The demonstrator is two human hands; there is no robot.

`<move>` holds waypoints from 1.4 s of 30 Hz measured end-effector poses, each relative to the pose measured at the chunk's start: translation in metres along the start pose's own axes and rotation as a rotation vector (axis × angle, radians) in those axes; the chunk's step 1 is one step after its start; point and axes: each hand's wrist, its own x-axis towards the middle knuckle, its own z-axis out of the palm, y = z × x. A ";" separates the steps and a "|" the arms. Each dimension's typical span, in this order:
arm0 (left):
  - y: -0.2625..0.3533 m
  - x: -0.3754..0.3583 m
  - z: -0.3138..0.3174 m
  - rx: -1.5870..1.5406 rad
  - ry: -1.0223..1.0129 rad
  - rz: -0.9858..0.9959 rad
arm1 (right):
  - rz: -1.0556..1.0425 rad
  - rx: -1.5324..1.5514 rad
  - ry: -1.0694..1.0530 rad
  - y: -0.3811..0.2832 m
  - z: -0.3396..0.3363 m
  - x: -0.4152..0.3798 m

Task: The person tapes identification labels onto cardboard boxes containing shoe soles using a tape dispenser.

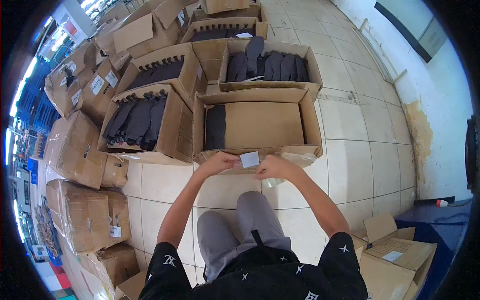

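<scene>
Both hands are at the near side of an open cardboard box (312, 125), which holds a dark stack of sole-shaped pieces (215, 127) at its left. A small white paper (249, 159) lies against the box's near wall, between the hands. My left hand (223, 162) is closed at the paper's left edge, its fingertips pinched together. My right hand (274, 167) is closed just right of the paper, with a roll of clear tape (271, 182) hanging beneath its fingers. How the fingers hold the roll is partly hidden.
Behind stands a box of dark soles (270, 67); another such box (135, 120) is at the left. Closed cartons (75, 150) line the far left. Opened cartons (395, 255) sit at the lower right beside a blue surface (450, 225). A white wall is at right.
</scene>
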 end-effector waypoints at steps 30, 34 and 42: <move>-0.024 0.000 0.008 -0.145 0.468 0.274 | 0.068 0.099 0.150 0.008 -0.016 -0.001; -0.054 -0.055 0.014 -0.039 0.759 0.105 | 0.089 -0.067 0.165 -0.014 -0.017 -0.027; 0.043 -0.069 -0.004 0.873 0.743 0.477 | -0.800 -0.587 0.315 -0.113 0.096 0.000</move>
